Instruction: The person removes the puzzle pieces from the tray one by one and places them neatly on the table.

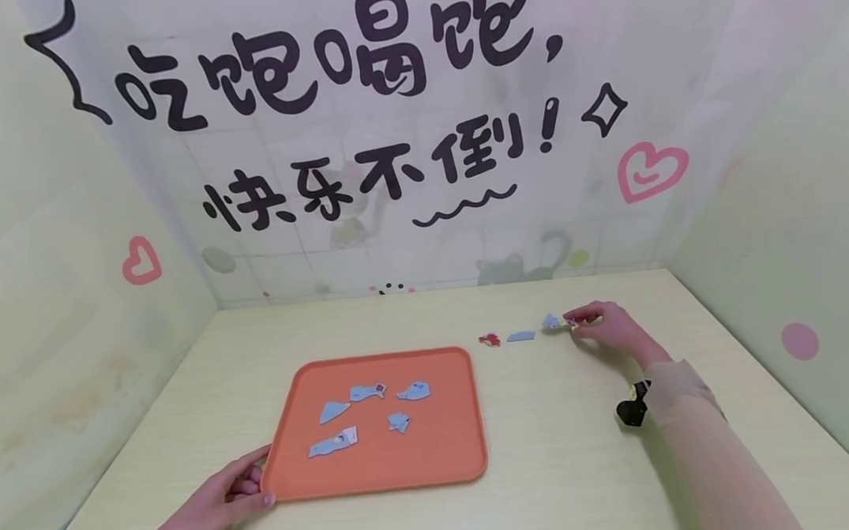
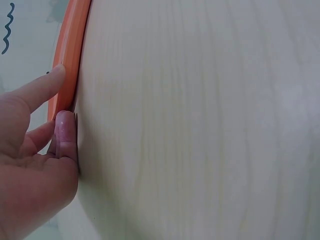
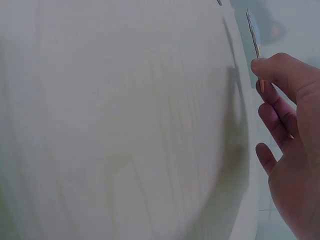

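Note:
My right hand (image 1: pixel 612 328) pinches a thin, irregular light blue puzzle piece (image 1: pixel 551 321) between thumb and fingers at the back right. Edge-on in the right wrist view, the piece (image 3: pixel 254 35) stands nearly upright above the thumb (image 3: pixel 270 69). Left of it on the table lie a red puzzle piece (image 1: pixel 490 339) and a narrow blue one (image 1: pixel 521 336). My left hand (image 1: pixel 228 491) grips the near left corner of an orange tray (image 1: pixel 376 469). Its thumb and curled fingers hold the tray's rim (image 2: pixel 71 50) in the left wrist view. Several light blue pieces (image 1: pixel 336 442) lie spread inside the tray.
The pale wooden table (image 1: pixel 554 465) ends at a printed back wall (image 1: pixel 367 259) with large lettering. Side walls (image 1: pixel 786 225) rise at left and right. A black wrist device (image 1: pixel 633 406) hangs beneath the right sleeve (image 1: pixel 710 442).

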`<state>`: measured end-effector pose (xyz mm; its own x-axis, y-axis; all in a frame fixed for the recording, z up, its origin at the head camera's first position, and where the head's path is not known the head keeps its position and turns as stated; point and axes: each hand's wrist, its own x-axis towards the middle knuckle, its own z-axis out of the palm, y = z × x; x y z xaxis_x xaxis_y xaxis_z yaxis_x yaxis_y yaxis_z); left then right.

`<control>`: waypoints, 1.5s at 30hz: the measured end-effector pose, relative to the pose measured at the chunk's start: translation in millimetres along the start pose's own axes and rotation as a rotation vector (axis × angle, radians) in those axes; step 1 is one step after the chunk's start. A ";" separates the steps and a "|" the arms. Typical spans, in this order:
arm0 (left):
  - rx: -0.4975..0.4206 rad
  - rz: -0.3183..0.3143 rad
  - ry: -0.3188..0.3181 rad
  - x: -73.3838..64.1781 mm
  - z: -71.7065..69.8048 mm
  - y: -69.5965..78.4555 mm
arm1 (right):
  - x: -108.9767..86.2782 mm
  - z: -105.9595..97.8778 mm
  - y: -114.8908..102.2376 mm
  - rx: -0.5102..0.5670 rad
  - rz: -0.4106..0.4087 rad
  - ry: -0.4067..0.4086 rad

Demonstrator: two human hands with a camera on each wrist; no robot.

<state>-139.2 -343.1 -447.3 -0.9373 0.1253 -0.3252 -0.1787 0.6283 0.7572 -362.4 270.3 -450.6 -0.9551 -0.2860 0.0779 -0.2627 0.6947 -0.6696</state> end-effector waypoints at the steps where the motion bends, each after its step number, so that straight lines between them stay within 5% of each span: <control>1: -0.002 0.006 -0.001 0.0 -0.3 -0.1 | 0.0 0.3 1.1 -0.003 -0.009 -0.006; 20: 0.012 0.002 -0.013 1.1 -3.5 -0.2 | 2.3 -3.1 10.9 0.053 -0.044 -0.139; 45: 0.008 -0.013 -0.014 2.8 -2.7 -1.0 | -1.8 -1.2 9.2 0.034 -0.020 -0.118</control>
<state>-142.5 -345.4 -447.4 -0.9308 0.1279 -0.3425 -0.1881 0.6357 0.7487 -363.3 278.0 -456.1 -0.9265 -0.3762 0.0055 -0.2746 0.6662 -0.6934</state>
